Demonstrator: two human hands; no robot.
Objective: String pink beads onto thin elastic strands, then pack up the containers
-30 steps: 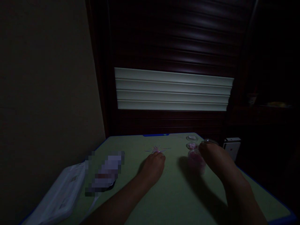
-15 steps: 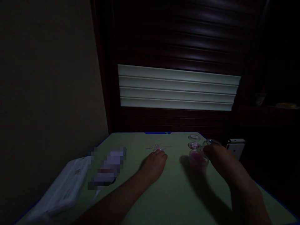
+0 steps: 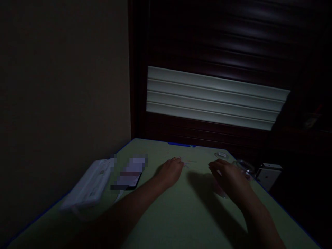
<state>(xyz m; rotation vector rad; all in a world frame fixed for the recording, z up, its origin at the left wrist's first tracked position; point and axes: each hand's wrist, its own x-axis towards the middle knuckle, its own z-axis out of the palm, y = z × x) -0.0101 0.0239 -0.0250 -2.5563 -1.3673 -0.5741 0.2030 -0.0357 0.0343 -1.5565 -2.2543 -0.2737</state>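
My left hand (image 3: pixel 171 171) lies low on the table with its fingers curled together at a small pile of thin, pale pinkish strips (image 3: pixel 186 163). What its fingertips hold, if anything, is hidden. My right hand (image 3: pixel 228 176) hovers over a clear round tub with pink contents (image 3: pixel 219 188) and covers most of it. Thumb and fingers point left with a gap between them, and nothing shows in their grasp. Just beyond the right wrist is a clear, round, rimmed container (image 3: pixel 245 166). Farther back lies a flat clear disc, perhaps a lid (image 3: pixel 221 155).
On the left of the green table (image 3: pixel 166 221), a white box-like case (image 3: pixel 89 185) and a partly pixelated phone (image 3: pixel 132 173) with a pale cable lie side by side. Dark slatted doors (image 3: pixel 215 128) stand behind. A white device (image 3: pixel 268 174) is past the right edge.
My right hand has moved left over the pink tub and let go of the clear round container, which stands behind it. My left hand stays by the strips. The view has turned and tilted slightly.
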